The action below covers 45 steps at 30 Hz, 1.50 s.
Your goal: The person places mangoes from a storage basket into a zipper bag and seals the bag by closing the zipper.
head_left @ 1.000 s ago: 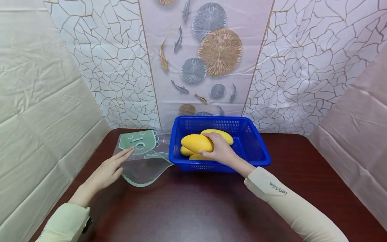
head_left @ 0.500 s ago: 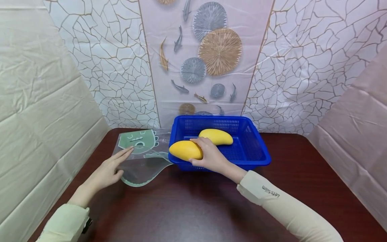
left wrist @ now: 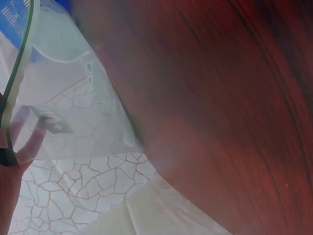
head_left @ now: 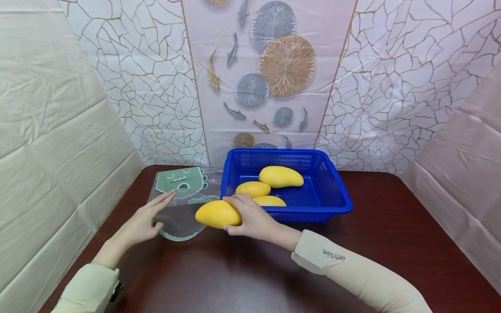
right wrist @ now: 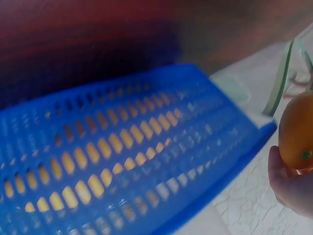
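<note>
My right hand (head_left: 250, 219) grips a yellow mango (head_left: 217, 214) just outside the front left corner of the blue basket (head_left: 332, 198), above the edge of a clear plastic bag (head_left: 184, 202) with a green dinosaur print. The right wrist view shows the mango (right wrist: 297, 132) held at the frame's right edge beside the basket wall (right wrist: 122, 161). Three more mangoes (head_left: 280, 176) lie in the basket. My left hand (head_left: 145, 219) rests with straight fingers on the bag's left side, and the left wrist view shows the bag (left wrist: 68, 103) lifted off the dark wooden table (left wrist: 220, 98).
The dark wooden table (head_left: 250, 274) is walled in by draped sheets on the left and right and a patterned backdrop behind. The basket stands at the back centre, the bag to its left.
My right hand has lifted the mango out of the basket and carried it left and toward me, over the bag's edge. The left hand has stayed on the bag.
</note>
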{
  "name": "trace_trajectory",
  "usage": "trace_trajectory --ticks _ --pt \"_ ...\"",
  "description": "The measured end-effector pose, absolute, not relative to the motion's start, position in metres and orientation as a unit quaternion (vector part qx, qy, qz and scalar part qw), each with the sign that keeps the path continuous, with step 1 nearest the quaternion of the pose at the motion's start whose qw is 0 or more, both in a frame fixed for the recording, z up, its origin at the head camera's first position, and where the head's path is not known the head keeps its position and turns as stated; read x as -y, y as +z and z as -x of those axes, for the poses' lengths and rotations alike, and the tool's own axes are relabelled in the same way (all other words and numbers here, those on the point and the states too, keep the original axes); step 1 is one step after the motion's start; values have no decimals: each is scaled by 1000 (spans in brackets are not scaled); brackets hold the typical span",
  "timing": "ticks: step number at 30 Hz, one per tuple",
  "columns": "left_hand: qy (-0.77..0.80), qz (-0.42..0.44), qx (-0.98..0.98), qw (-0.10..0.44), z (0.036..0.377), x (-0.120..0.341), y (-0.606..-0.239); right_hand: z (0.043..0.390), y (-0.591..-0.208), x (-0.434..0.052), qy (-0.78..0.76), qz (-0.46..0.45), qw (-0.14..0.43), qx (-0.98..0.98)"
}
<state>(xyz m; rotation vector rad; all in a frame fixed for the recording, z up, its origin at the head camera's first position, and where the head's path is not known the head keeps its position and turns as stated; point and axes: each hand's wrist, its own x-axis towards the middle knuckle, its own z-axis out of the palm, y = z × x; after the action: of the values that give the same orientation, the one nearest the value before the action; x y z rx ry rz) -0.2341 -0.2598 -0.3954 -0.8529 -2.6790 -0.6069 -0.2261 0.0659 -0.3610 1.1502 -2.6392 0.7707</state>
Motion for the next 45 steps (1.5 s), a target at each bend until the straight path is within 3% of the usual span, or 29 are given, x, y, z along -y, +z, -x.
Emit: trace_trajectory --ticks 13,29,40,45 --pt "-214 283 929 102 235 251 -399 216 -377 -43 205 -396 95 890" --pt "-204 281 931 110 233 252 -403 206 -397 -13 8 -447 216 868" --pt "-222 286 926 103 231 249 -403 199 -405 -5 -125 -440 250 853" --pt "-218 297 922 117 232 248 -399 190 -402 0 -115 -410 244 871"
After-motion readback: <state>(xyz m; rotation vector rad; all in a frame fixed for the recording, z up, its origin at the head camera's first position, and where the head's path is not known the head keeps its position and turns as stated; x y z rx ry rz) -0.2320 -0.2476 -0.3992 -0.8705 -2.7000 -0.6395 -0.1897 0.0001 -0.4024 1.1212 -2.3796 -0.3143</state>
